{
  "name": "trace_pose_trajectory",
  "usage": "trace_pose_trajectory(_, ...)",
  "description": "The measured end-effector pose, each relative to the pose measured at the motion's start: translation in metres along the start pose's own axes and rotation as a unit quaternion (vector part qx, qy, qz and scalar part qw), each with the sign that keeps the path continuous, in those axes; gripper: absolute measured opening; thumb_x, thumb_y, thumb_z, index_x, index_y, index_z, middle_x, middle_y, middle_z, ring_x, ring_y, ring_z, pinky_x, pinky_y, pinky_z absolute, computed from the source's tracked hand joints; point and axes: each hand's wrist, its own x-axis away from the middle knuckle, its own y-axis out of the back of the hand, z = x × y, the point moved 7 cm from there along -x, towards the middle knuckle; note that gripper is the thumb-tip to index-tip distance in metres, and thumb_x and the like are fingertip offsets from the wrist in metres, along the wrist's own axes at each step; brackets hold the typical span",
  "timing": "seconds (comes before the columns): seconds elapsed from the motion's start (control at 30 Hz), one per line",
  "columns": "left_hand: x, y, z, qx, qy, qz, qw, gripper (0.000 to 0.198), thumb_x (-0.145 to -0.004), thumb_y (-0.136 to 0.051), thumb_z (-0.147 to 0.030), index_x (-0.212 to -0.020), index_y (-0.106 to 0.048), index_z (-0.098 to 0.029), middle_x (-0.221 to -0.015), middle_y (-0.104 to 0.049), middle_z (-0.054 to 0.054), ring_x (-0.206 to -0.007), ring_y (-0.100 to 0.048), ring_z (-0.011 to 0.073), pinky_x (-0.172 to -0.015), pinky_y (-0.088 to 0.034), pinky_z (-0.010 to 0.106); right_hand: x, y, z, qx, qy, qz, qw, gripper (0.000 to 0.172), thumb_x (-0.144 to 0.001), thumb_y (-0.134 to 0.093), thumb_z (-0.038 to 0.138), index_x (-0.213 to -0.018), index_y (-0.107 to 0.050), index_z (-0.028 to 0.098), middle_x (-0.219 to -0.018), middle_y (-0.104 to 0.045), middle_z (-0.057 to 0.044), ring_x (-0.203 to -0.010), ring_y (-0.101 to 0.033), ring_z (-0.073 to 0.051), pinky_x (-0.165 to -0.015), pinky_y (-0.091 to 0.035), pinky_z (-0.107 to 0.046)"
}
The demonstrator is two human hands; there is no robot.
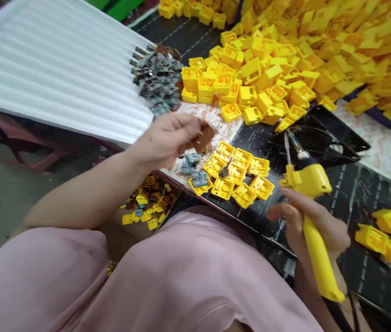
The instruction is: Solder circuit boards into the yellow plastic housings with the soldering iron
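Observation:
My left hand pinches a thin brown circuit board above the near edge of the table. In my right hand is a yellow soldering gun, its metal tip pointing away from me beside a black fan. Between the hands sits a cluster of small yellow plastic housings, open side up. A few green circuit boards lie at the cluster's left, below my left hand; one rests on a housing. A dark, thin-tipped object stands over the cluster; its kind is unclear.
A large heap of yellow housings covers the back right. Grey-green boards are piled against a ridged white panel at left. More housings lie at far right. Below the table edge, a container holds loose yellow pieces.

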Motion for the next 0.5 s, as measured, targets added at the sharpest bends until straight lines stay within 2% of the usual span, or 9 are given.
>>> trace_pose_trajectory(0.07, 0.001, -0.055, 0.035, 0.152, 0.159, 0.110, 0.969, 0.039, -0.078, -0.092, -0.052, -0.086, -0.073, -0.018, -0.064, -0.061, -0.004, -0.059, -0.058, 0.0105, -0.072, -0.061, 0.034, -0.014, -0.002, 0.012, -0.042, 0.041, 0.003, 0.998, 0.035, -0.095, -0.073, 0.010, -0.122, -0.070, 0.032, -0.096, -0.084, -0.001, -0.079, -0.083, -0.020, -0.076, -0.069, -0.025)
trace_pose_trajectory(0.13, 0.014, -0.103, 0.056, 0.249, 0.288, 0.196, 0.904, 0.026, -0.085, -0.085, -0.037, -0.098, -0.073, -0.019, -0.059, -0.053, -0.007, -0.049, -0.047, 0.0075, -0.061, -0.060, 0.030, -0.023, -0.007, 0.017, -0.136, 0.043, 0.012, 0.990, 0.045, -0.093, -0.075, 0.006, -0.129, -0.062, 0.030, -0.120, -0.081, -0.006, -0.111, -0.080, -0.024, -0.098, -0.068, -0.035)
trace_pose_trajectory(0.17, 0.022, -0.121, 0.062, 0.283, 0.332, 0.227, 0.871, 0.019, -0.087, -0.081, -0.032, -0.098, -0.071, -0.020, -0.057, -0.049, -0.008, -0.045, -0.042, 0.0065, -0.054, -0.057, 0.027, -0.026, -0.012, 0.017, -0.172, 0.023, 0.024, 0.984, 0.048, -0.092, -0.076, 0.007, -0.131, -0.060, 0.029, -0.125, -0.079, -0.007, -0.119, -0.078, -0.024, -0.103, -0.067, -0.038)
trace_pose_trajectory(0.23, 0.034, -0.143, 0.070, 0.311, 0.381, 0.269, 0.828, 0.009, -0.089, -0.074, -0.025, -0.089, -0.067, -0.020, -0.057, -0.048, -0.008, -0.042, -0.040, 0.0062, -0.046, -0.050, 0.022, -0.026, -0.017, 0.014, -0.212, -0.015, 0.011, 0.977, 0.044, -0.092, -0.080, 0.013, -0.128, -0.060, 0.028, -0.117, -0.079, -0.003, -0.109, -0.080, -0.021, -0.095, -0.069, -0.033)
trace_pose_trajectory(0.27, 0.038, -0.147, 0.073, 0.305, 0.382, 0.277, 0.827, 0.009, -0.089, -0.072, -0.025, -0.086, -0.065, -0.020, -0.059, -0.052, -0.007, -0.042, -0.044, 0.0070, -0.045, -0.049, 0.022, -0.024, -0.018, 0.012, -0.213, -0.033, -0.007, 0.976, 0.039, -0.093, -0.080, 0.016, -0.125, -0.062, 0.028, -0.110, -0.079, 0.000, -0.099, -0.082, -0.018, -0.088, -0.069, -0.029)
trace_pose_trajectory(0.33, 0.035, -0.139, 0.075, 0.262, 0.334, 0.255, 0.869, 0.013, -0.088, -0.075, -0.031, -0.088, -0.068, -0.020, -0.069, -0.068, -0.001, -0.051, -0.060, 0.0112, -0.053, -0.056, 0.025, -0.017, -0.015, 0.009, -0.191, -0.056, -0.059, 0.978, 0.030, -0.093, -0.081, 0.018, -0.116, -0.064, 0.027, -0.098, -0.076, 0.003, -0.083, -0.080, -0.015, -0.078, -0.069, -0.025)
trace_pose_trajectory(0.4, 0.026, -0.118, 0.068, 0.190, 0.228, 0.189, 0.936, 0.027, -0.087, -0.081, -0.042, -0.100, -0.075, -0.020, -0.094, -0.081, 0.007, -0.080, -0.077, 0.0189, -0.074, -0.064, 0.032, -0.012, -0.012, 0.008, -0.162, -0.070, -0.090, 0.980, 0.026, -0.092, -0.081, 0.018, -0.110, -0.064, 0.027, -0.095, -0.074, 0.004, -0.078, -0.079, -0.014, -0.076, -0.068, -0.025)
trace_pose_trajectory(0.43, 0.022, -0.108, 0.060, 0.147, 0.171, 0.156, 0.962, 0.035, -0.086, -0.083, -0.047, -0.106, -0.077, -0.019, -0.108, -0.083, 0.010, -0.099, -0.079, 0.0226, -0.088, -0.064, 0.036, -0.011, -0.011, 0.008, -0.152, -0.072, -0.097, 0.981, 0.026, -0.092, -0.081, 0.018, -0.109, -0.064, 0.027, -0.095, -0.074, 0.004, -0.077, -0.078, -0.014, -0.076, -0.067, -0.024)
trace_pose_trajectory(0.5, 0.018, -0.095, 0.046, 0.059, 0.084, 0.105, 0.989, 0.043, -0.084, -0.085, -0.051, -0.110, -0.078, -0.018, -0.125, -0.081, 0.013, -0.124, -0.073, 0.0269, -0.110, -0.057, 0.040, -0.010, -0.011, 0.011, -0.134, -0.063, -0.100, 0.984, 0.028, -0.091, -0.082, 0.016, -0.109, -0.063, 0.027, -0.093, -0.075, 0.004, -0.078, -0.078, -0.013, -0.076, -0.067, -0.023)
